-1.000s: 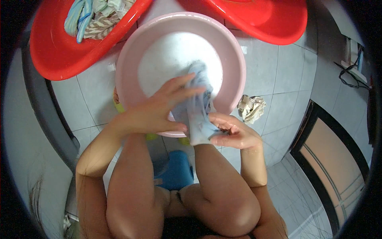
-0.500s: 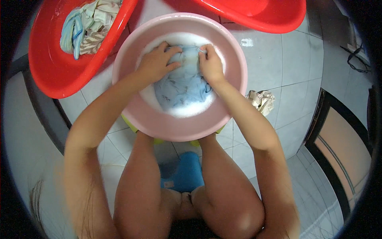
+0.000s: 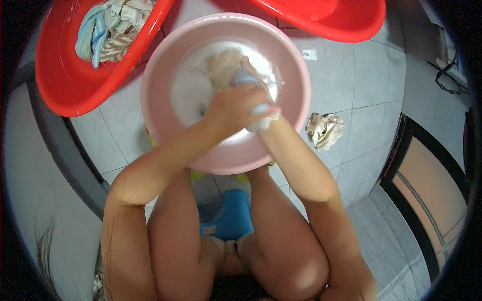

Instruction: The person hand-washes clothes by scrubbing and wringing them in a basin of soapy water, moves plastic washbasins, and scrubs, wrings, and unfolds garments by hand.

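Light-blue cloth bunched between two hands over the suds, wetting done, working-over unfinished

The light-blue cloth (image 3: 244, 77) is raised just above the suds (image 3: 188, 95), inside the right half of the pink basin (image 3: 159, 108), nearer its right edge than its left. It looks wet and there is lather on the right wrist, so I judge the soaking done and the rubbing or squeezing midway; nothing shows it rinsed or set aside. The left hand (image 3: 233, 107) lies over the cloth, its fingers curled round the bundle and pressing it onto the right hand (image 3: 259, 84). The right fingers reach toward the far edge of the basin, partly covered by cloth and the left hand; I cannot tell whether they pinch anything. A beige patch (image 3: 224, 67) shows in the suds near the far edge, though whether it is fabric or cloudy water is unclear. A cream cloth (image 3: 325, 131) lies crumpled on the floor (image 3: 374, 75), just beyond the basin's right edge, and a pile of clothes (image 3: 118, 35) sits in the left red tub (image 3: 57, 75); whether either is finished or waiting, I cannot tell.

Against the frame half a second earlier, the light-blue cloth is no longer spread over the water with the hands apart at its far edge: it is now gathered up and the hands overlap, while the cream cloth and the pile stay put
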